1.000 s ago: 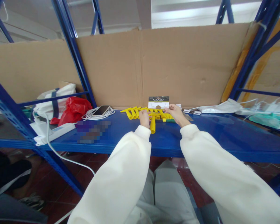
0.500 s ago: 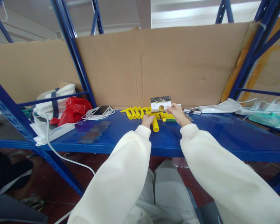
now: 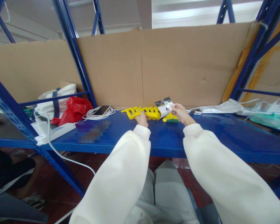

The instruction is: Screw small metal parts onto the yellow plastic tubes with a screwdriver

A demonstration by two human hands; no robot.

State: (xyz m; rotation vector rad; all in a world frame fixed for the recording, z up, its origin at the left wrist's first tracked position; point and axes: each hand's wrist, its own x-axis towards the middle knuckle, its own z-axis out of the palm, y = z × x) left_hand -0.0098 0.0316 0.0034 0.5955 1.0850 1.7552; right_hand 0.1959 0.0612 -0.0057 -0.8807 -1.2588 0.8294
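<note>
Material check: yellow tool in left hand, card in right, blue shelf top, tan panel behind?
Yellow tool: likely moulded plastic, smooth; even yellow colour.
Card: probably paperboard, black-and-white print; looks thin and flat. Coating unclear.
Blue shelf top: perhaps painted metal, glossy; it shows soft reflections.
Tan panel: most likely cardboard, matte; brown, with a vertical crease.

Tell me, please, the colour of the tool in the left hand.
The tool is yellow; the head view shows it.
</note>
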